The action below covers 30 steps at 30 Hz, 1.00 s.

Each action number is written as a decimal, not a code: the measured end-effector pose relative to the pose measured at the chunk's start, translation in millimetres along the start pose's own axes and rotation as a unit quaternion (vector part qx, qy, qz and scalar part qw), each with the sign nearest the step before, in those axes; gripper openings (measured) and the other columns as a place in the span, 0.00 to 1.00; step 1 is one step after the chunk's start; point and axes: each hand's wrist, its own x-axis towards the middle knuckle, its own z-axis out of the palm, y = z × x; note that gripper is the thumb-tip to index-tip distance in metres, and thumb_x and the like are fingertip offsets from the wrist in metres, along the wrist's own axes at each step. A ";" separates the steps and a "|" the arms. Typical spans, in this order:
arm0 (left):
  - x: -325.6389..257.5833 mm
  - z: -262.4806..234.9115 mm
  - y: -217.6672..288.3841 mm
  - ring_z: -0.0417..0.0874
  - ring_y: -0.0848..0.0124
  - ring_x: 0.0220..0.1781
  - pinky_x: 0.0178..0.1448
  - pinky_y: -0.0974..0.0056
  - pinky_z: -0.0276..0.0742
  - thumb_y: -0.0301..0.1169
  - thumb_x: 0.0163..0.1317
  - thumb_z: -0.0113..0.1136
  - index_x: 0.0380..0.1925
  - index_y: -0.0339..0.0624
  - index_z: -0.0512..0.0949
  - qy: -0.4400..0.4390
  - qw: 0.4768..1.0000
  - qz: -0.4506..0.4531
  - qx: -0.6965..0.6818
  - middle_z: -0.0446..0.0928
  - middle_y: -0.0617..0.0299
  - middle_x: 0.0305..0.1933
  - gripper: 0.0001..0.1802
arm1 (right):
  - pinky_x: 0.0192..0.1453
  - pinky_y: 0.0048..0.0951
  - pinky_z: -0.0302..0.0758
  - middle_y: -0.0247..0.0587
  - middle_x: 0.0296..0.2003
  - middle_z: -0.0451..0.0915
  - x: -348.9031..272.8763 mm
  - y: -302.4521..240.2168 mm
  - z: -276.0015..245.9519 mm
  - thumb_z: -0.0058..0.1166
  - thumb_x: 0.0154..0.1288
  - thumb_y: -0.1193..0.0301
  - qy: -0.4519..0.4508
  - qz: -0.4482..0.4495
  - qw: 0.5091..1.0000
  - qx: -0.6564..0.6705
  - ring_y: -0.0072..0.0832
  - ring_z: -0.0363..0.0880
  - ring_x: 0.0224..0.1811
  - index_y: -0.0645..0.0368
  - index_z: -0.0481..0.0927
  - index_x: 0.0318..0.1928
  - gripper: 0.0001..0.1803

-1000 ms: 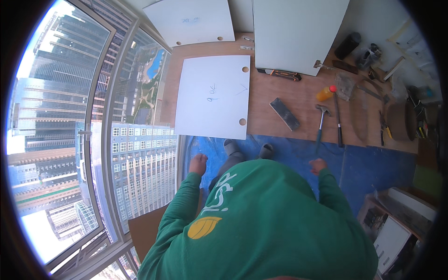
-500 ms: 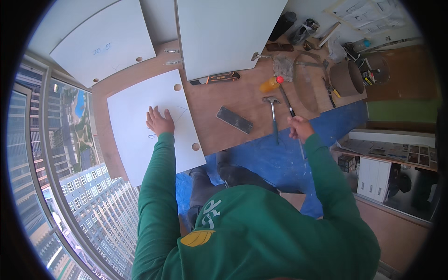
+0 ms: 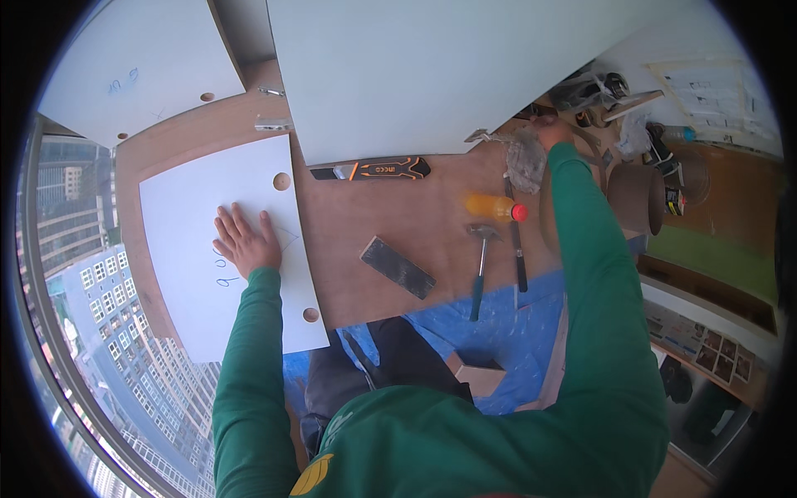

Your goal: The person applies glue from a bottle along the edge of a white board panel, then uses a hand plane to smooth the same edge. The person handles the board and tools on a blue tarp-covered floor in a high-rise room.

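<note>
My left hand [image 3: 247,243] lies flat with spread fingers on a white board [image 3: 191,307] with round holes near its edge and handwritten marks. My right hand [image 3: 552,131] reaches to the far right of the wooden table, beside a clear plastic bag [image 3: 525,162]. Its fingers are mostly hidden, and whether they hold anything cannot be seen. Nearer along the table lie a claw hammer [image 3: 481,270], a black-handled tool [image 3: 520,257] and an orange bottle with a red cap [image 3: 490,207]. A dark rectangular block [image 3: 397,267] rests between the board and the hammer.
A large white panel [image 3: 415,75] with metal hinges covers the far middle, with a utility knife [image 3: 374,169] at its near edge. Another white panel [image 3: 137,66] stands far left. Brown edging rolls [image 3: 638,195] sit at the right. Blue sheeting [image 3: 515,332] covers the floor.
My right hand has moved from beside the black-handled tool to the far right of the table. My left hand stays flat on the board. The view has shifted forward.
</note>
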 end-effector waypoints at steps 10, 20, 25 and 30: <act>1.6 1.7 4.6 0.39 0.57 0.89 0.86 0.43 0.29 0.58 0.77 0.38 0.81 0.48 0.54 -0.007 1.000 0.002 0.010 0.44 0.55 0.87 0.40 | 0.63 0.50 0.75 0.60 0.55 0.83 89.0 -2.6 52.0 0.49 0.76 0.48 -0.026 0.050 0.987 -0.154 0.57 0.80 0.60 0.62 0.84 0.56 0.29; 2.1 5.3 6.2 0.40 0.57 0.88 0.86 0.42 0.29 0.60 0.77 0.39 0.81 0.48 0.54 0.002 1.000 0.004 0.026 0.45 0.55 0.87 0.41 | 0.37 0.37 0.79 0.52 0.38 0.86 22.4 62.7 -53.1 0.49 0.77 0.61 0.071 0.148 0.946 0.279 0.35 0.85 0.32 0.65 0.84 0.49 0.19; 0.5 8.1 3.7 0.41 0.57 0.88 0.86 0.42 0.31 0.61 0.76 0.39 0.81 0.48 0.55 0.007 1.000 0.004 0.021 0.46 0.55 0.87 0.42 | 0.29 0.28 0.69 0.39 0.27 0.78 -85.3 69.4 -146.1 0.51 0.73 0.69 0.075 0.088 0.822 0.558 0.25 0.74 0.25 0.61 0.80 0.46 0.10; 0.7 7.4 5.9 0.40 0.57 0.88 0.86 0.42 0.31 0.62 0.77 0.38 0.81 0.48 0.54 0.005 1.000 0.008 0.012 0.45 0.54 0.87 0.42 | 0.31 0.31 0.68 0.40 0.29 0.78 -181.2 52.9 -179.4 0.49 0.73 0.68 -0.006 -0.017 0.701 0.713 0.28 0.74 0.27 0.61 0.78 0.51 0.13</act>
